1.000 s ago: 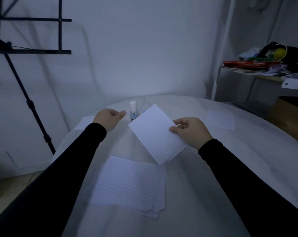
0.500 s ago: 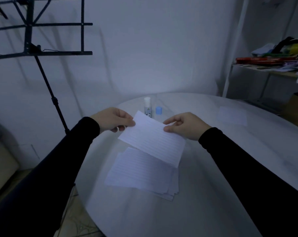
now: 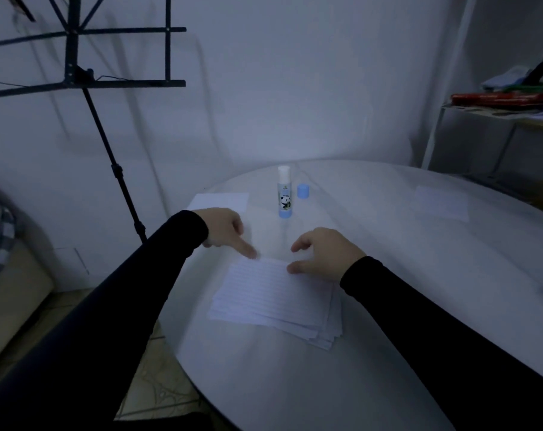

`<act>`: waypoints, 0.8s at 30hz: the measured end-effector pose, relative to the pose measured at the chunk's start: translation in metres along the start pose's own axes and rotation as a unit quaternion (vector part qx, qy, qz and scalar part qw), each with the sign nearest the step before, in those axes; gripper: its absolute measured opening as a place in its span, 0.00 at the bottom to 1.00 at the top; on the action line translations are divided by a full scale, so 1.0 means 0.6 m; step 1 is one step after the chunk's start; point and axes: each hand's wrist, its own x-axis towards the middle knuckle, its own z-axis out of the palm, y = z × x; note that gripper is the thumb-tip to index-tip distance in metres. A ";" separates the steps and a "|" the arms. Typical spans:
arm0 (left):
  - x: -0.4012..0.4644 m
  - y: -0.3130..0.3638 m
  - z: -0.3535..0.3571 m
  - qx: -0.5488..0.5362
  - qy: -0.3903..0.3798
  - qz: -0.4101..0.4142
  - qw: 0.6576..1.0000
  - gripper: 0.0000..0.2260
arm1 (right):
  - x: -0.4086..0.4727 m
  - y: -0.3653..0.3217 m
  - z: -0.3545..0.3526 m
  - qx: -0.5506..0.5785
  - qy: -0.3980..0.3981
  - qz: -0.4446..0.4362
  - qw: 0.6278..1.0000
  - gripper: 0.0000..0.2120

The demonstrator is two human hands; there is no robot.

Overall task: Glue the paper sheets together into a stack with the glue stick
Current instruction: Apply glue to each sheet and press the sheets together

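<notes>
A stack of lined paper sheets point(image 3: 273, 297) lies on the round white table point(image 3: 388, 306), its lower edges fanned out. My left hand point(image 3: 225, 233) touches the top sheet's far left corner with a straight index finger. My right hand point(image 3: 323, 255) rests on the sheet's far right edge, thumb and fingers spread. Behind the hands the glue stick point(image 3: 284, 192) stands upright and uncapped, with its blue cap point(image 3: 303, 191) on the table just to its right. Neither hand holds anything.
A loose sheet point(image 3: 220, 201) lies at the table's far left edge, another sheet point(image 3: 441, 203) at the far right. A black music stand point(image 3: 86, 82) rises left of the table. A cluttered shelf point(image 3: 506, 107) stands at the right.
The sheet that both hands held in the air has come down onto the stack. My hands have let go of it and now touch its far edge.
</notes>
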 end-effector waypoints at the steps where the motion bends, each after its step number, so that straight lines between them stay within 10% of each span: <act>1: 0.002 0.007 0.003 -0.022 -0.001 0.025 0.999 0.29 | -0.003 -0.004 -0.001 0.002 0.021 -0.021 1.000 0.18; 14: 0.029 0.016 0.041 -0.099 -0.127 0.080 0.984 0.12 | -0.004 -0.002 -0.017 -0.045 -0.119 -0.077 0.989 0.21; 19: 0.075 -0.012 0.019 -0.160 0.112 0.044 0.980 0.13 | 0.077 0.014 -0.024 0.097 0.054 0.003 0.994 0.14; 24: 0.168 -0.048 0.018 -0.124 0.245 -0.053 0.960 0.23 | 0.171 0.017 -0.017 0.212 0.124 0.062 0.967 0.30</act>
